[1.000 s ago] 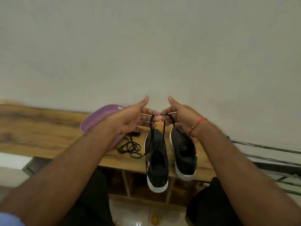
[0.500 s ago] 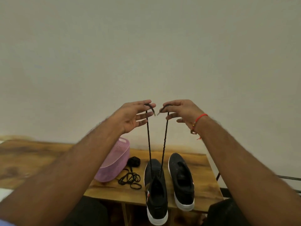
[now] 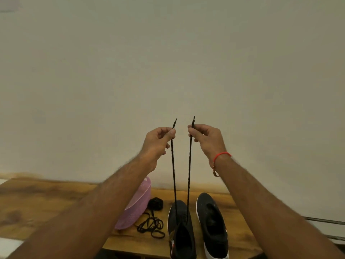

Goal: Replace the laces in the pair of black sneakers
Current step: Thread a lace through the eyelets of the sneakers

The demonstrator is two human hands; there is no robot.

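The two hands are higher now than half a second ago, near the middle of the frame. Before, the lace ends lay across loose fingers. Now the left hand [image 3: 158, 142] pinches one end of the black lace [image 3: 173, 174] between thumb and finger, and the right hand [image 3: 207, 140] pinches the other end. Both tips stick up a little above the fingers. The two halves of the lace look longer and straighter than before. They hang down side by side, close but apart, to the left sneaker [image 3: 182, 232] at the bottom of the frame, where they go into its front part.

The right sneaker [image 3: 212, 223] stands just beside the left one and has no lace in it. Both are black with white soles, and their toes point to the wall. A red thread band [image 3: 222, 155] is round the right wrist.

The surface [image 3: 37, 206] is brown wood and fills the lower left of the frame. On it, left of the sneakers, lies a loose black lace [image 3: 151, 225] in a tangle, with a small black bundle [image 3: 155, 203] just above it. A pink basket [image 3: 136, 208] lies tipped on its side, partly hidden by the left arm. A plain pale wall [image 3: 168, 62] fills the top of the frame. At the right edge, low down, a dark metal bar [image 3: 324, 220] shows.
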